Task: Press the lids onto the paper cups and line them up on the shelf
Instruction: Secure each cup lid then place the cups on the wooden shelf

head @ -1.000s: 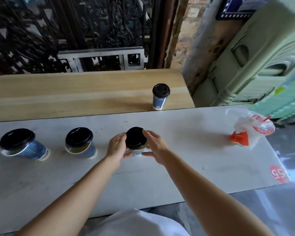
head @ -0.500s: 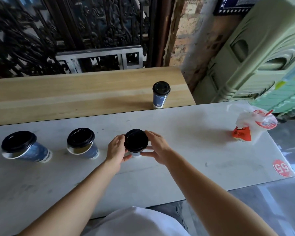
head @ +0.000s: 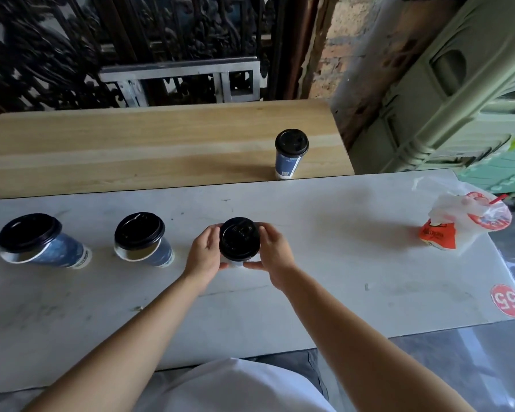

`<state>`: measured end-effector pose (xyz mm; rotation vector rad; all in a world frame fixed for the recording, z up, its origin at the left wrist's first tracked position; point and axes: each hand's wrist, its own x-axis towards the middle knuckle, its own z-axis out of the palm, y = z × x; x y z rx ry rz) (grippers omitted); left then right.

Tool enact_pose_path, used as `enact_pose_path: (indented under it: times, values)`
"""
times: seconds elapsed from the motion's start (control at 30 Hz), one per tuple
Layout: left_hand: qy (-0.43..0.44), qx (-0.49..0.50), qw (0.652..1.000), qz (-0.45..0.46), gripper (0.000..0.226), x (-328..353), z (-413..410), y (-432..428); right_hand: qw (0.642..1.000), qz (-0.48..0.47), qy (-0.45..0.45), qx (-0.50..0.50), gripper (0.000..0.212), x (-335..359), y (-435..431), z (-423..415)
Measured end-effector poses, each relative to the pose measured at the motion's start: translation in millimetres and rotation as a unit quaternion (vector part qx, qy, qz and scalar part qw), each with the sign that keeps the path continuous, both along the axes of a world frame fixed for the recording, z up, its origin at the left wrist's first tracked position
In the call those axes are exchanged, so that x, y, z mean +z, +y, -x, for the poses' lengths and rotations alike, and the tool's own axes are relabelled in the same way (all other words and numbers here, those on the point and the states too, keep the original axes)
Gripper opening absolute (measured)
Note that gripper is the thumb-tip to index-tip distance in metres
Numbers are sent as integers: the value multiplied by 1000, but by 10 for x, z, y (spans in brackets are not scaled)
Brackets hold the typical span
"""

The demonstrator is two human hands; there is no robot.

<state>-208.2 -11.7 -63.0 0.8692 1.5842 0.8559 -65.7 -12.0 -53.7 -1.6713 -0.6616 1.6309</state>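
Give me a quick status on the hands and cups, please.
Left hand and right hand grip the middle cup at its lid. One lidded cup on the wooden shelf; two cups wait at left. Path to shelf looks open.

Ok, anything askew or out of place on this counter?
Yes. The far-left cup's lid and the second cup's lid sit crooked, paper rim showing underneath, so neither looks pressed home. The lidded cup gripped by left hand and right hand looks squarely capped.

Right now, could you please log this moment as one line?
step: seating lid | left hand, right hand: grip lid on centre cup | table: far-left cup, next cup, lidded | shelf: one lidded cup
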Motion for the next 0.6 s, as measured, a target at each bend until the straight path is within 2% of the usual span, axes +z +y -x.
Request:
enact_pose_path:
  times: [0.17, 0.37, 0.47, 0.6]
  values:
    - [-13, -2, 1000, -17, 36, -10, -56, 16, 1000, -6, -17, -11, 28, -8, 16, 68]
    - [-33, 8, 999, 8, 35, -44, 2, -79, 994, 64, 79, -38, 26, 53, -23, -31]
    - [-49, 48, 998, 17, 31, -81, -9, -132, 990, 54, 119, -47, 29, 27, -116, -20]
    - [-29, 90, 995, 28, 23, -101, -34, -165, 990, 26, 119, -68, 30, -23, -188, 16]
